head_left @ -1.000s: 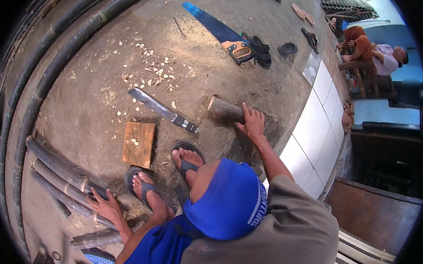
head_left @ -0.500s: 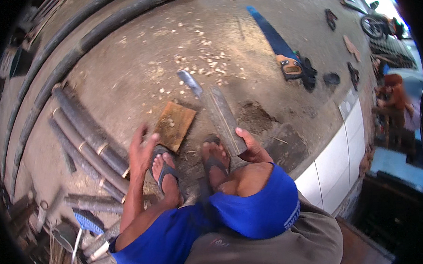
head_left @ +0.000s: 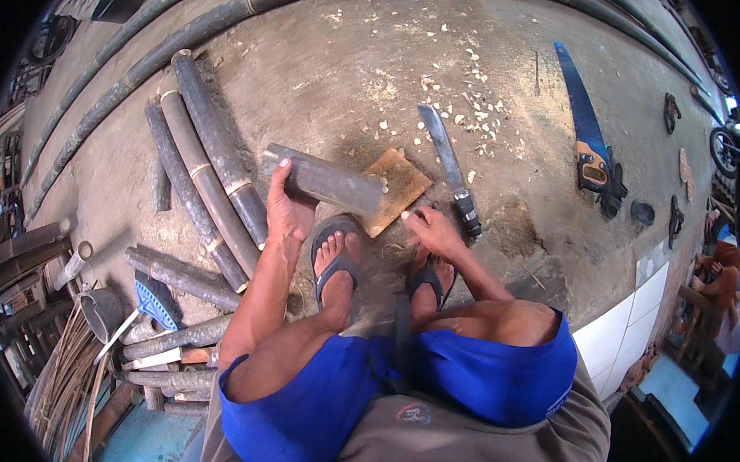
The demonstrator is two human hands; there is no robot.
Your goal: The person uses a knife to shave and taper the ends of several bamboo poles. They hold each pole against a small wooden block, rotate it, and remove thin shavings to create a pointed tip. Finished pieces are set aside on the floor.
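Note:
A short bamboo piece (head_left: 326, 182), grey-brown and tilted, is gripped near its left end by my left hand (head_left: 289, 206), thumb on top. Its right end hangs over a square wooden board (head_left: 397, 188) lying on the ground between my feet. My right hand (head_left: 438, 230) is just right of the board, fingers loosely bent and apart, with nothing seen in them. Close by on its right lies a machete (head_left: 443, 148) with a dark handle, blade pointing away from me. Part of my right hand's fingers is hidden from view.
Cut bamboo poles (head_left: 206, 168) lie at the left, with more lengths and a blue-and-white brush (head_left: 153, 305) nearer me. Long bamboo poles (head_left: 236, 10) curve across the far side. A handsaw (head_left: 581, 114) lies to the right, beyond scattered chips (head_left: 480, 106). White tiles (head_left: 622, 323) edge the right.
The bamboo piece has passed from my right hand to my left, which was empty. My right hand has let go of it. The view has turned rightward, and the machete now shows whole.

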